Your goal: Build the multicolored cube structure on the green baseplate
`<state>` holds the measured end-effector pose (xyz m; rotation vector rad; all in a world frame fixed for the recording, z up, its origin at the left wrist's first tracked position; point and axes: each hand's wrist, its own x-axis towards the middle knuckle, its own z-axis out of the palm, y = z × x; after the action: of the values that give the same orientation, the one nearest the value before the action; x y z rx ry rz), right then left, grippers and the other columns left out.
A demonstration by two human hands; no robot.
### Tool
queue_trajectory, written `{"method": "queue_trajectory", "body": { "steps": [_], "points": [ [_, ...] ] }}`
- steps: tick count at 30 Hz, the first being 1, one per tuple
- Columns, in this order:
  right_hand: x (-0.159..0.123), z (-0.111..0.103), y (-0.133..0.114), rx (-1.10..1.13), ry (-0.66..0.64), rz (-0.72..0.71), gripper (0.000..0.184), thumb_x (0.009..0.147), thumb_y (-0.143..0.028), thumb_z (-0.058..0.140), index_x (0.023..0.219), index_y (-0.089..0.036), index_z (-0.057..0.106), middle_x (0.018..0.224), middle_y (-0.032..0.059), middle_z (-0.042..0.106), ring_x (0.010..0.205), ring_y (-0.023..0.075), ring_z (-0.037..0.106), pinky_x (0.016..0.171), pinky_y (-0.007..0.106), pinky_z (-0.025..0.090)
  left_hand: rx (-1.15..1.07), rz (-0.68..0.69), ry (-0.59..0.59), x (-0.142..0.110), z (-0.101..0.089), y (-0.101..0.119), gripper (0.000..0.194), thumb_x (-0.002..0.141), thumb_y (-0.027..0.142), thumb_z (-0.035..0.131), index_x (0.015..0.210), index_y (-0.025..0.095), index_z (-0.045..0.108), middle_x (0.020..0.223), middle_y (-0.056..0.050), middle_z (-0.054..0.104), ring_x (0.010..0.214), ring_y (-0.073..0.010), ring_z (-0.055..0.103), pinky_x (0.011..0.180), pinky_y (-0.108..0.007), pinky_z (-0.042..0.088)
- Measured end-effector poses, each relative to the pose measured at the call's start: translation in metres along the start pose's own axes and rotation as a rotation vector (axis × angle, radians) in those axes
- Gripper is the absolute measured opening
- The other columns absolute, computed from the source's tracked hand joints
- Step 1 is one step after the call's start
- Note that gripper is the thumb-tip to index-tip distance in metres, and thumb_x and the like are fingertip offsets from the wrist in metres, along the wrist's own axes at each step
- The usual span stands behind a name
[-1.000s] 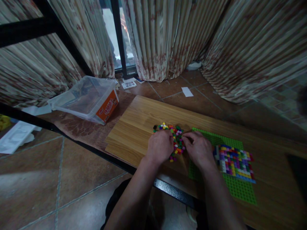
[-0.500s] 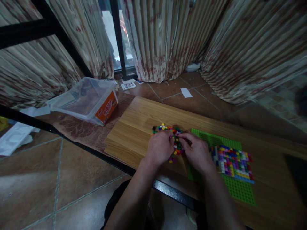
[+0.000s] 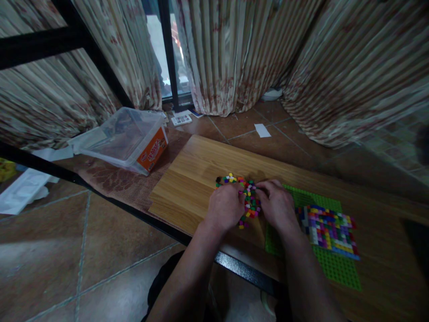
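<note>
A pile of small loose toy bricks [image 3: 250, 203] in many colours lies on the wooden tabletop between my hands. Curled over the pile's left side is my left hand [image 3: 225, 208]; its fingers are bent closed, and whatever they hold is hidden. My right hand [image 3: 276, 206] is at the pile's right edge, thumb and fingers drawn into a pinch. Anything between those fingertips is too small to make out. Partly under my right hand and forearm is a green studded baseplate [image 3: 338, 268], bearing a multicoloured block of joined bricks [image 3: 331, 230].
Beyond the left end of the wooden tabletop [image 3: 184, 179], a clear plastic bin [image 3: 114, 147] with an orange label stands on a brown patterned mat [image 3: 117, 181]. A black metal rail [image 3: 241, 268] runs along the near edge. White paper [image 3: 262, 130] lies on the tiled floor by the curtains.
My right hand has moved slightly right, away from my left hand, so more of the brick pile shows between them. The whole view has shifted a little.
</note>
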<state>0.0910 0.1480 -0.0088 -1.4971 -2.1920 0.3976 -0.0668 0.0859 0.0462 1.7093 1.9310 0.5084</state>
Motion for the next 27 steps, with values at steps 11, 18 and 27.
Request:
{"method": "queue_trajectory", "body": {
  "steps": [11, 18, 27],
  "points": [
    [-0.015, -0.028, -0.026, 0.412, -0.139, 0.021, 0.024, 0.089, -0.036, 0.053, 0.096, -0.023, 0.073, 0.093, 0.0033, 0.076, 0.082, 0.02, 0.069, 0.079, 0.034, 0.051, -0.03, 0.067, 0.0, 0.0, 0.003, 0.004, 0.028, 0.097, 0.025, 0.043, 0.1, 0.02, 0.071, 0.096, -0.007, 0.074, 0.091, -0.0203, 0.069, 0.085, -0.033, 0.053],
    [-0.018, -0.02, -0.028, 0.439, -0.083, 0.067, 0.026, 0.088, -0.036, 0.055, 0.096, -0.021, 0.075, 0.093, 0.0052, 0.078, 0.08, 0.0207, 0.071, 0.079, 0.035, 0.053, 0.064, 0.036, -0.016, -0.002, 0.003, 0.008, 0.034, 0.098, 0.026, 0.039, 0.097, 0.018, 0.072, 0.094, -0.01, 0.075, 0.091, -0.0229, 0.07, 0.086, -0.035, 0.054],
    [-0.019, -0.018, -0.022, 0.388, -0.112, 0.039, 0.019, 0.083, -0.031, 0.06, 0.09, -0.023, 0.075, 0.091, 0.0038, 0.077, 0.083, 0.0213, 0.071, 0.08, 0.035, 0.053, 0.132, 0.013, -0.043, -0.002, 0.005, 0.004, 0.028, 0.094, 0.026, 0.046, 0.093, 0.019, 0.073, 0.095, -0.009, 0.075, 0.093, -0.0242, 0.07, 0.084, -0.036, 0.055]
  ]
}}
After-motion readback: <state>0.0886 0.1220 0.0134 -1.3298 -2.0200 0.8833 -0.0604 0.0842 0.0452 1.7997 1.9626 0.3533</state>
